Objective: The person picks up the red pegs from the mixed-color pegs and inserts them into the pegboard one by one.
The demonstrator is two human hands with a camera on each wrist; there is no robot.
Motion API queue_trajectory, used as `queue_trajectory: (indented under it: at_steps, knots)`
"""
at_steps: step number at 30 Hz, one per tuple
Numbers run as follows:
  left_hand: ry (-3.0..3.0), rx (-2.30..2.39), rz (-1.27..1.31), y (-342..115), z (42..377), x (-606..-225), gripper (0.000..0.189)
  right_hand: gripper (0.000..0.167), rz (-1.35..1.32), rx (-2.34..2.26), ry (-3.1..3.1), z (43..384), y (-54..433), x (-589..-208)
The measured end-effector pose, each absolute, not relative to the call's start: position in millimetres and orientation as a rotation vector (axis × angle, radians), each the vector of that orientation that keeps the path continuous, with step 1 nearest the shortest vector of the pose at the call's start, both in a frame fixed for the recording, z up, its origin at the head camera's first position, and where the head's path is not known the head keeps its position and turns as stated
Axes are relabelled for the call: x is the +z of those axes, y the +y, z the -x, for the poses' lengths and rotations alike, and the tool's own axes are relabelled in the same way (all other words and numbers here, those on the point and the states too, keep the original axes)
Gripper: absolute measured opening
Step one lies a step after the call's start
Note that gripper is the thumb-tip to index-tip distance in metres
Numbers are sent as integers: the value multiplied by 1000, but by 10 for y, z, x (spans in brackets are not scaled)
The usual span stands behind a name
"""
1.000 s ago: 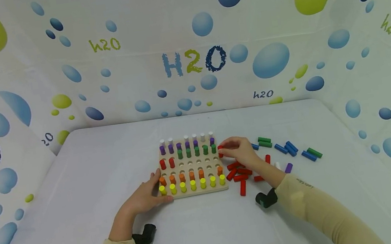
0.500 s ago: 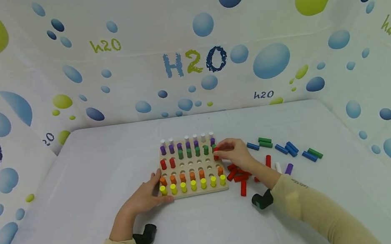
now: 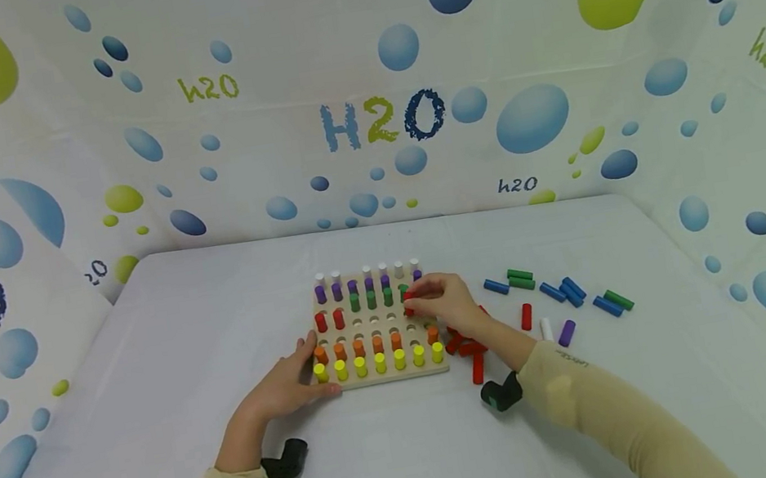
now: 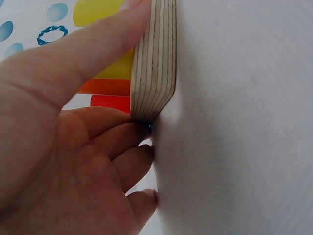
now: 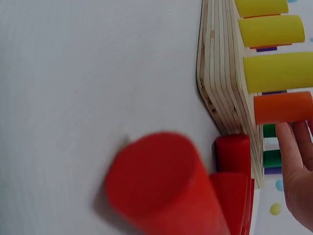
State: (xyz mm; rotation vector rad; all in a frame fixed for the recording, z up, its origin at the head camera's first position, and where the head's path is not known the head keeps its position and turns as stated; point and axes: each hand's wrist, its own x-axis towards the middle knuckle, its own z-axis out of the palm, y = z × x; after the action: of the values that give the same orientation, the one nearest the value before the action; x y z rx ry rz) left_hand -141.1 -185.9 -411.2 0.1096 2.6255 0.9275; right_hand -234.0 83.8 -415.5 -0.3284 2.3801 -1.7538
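Because the near left corner of the pegboard [image 3: 367,329] sits within the grip of the left hand [image 3: 290,378], that hand seems to be stopping the board from sliding; its thumb is clamped along the near edge, its fingers at the left side. On the board, 2 standing red pegs [image 3: 321,322] occupy the left end of their row, with bare holes to their right. Nearer stand 7 yellow pegs [image 3: 380,362] and 6 orange pegs [image 3: 377,345], probably lined up so that every row carries a single colour; purple pegs [image 3: 369,284] and standing green pegs [image 3: 371,299] fill far rows. Toward the board's right side, the right hand [image 3: 448,303] pinches a held red peg [image 3: 408,308] upright over the red row, presumably to match its end to a hole; I cannot tell whether it is inside 1. Just right of the board, loose red pegs [image 3: 477,368] lie heaped, likely for short reach. Farther right are a loose white peg [image 3: 546,329], a loose purple peg [image 3: 566,333] and scattered blue pegs [image 3: 608,306], left apart perhaps because red is in use.
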Motion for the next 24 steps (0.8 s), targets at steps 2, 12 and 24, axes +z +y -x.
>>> queue_trajectory:
  at_steps: [2, 12, 24]
  knots:
    - [2626, 927, -109, -1860, 1407, -4112, 103, 21, 326, -1749, 2386, 2340, 804, -4163]
    - [2624, 926, -107, -1863, 1405, -4114, 103, 21, 380, -1760, 2368, 2332, 682, -4185]
    - [2615, 932, -93, -1861, 1402, -4114, 103, 19, 426, -1715, 2388, 2346, 563, -4194]
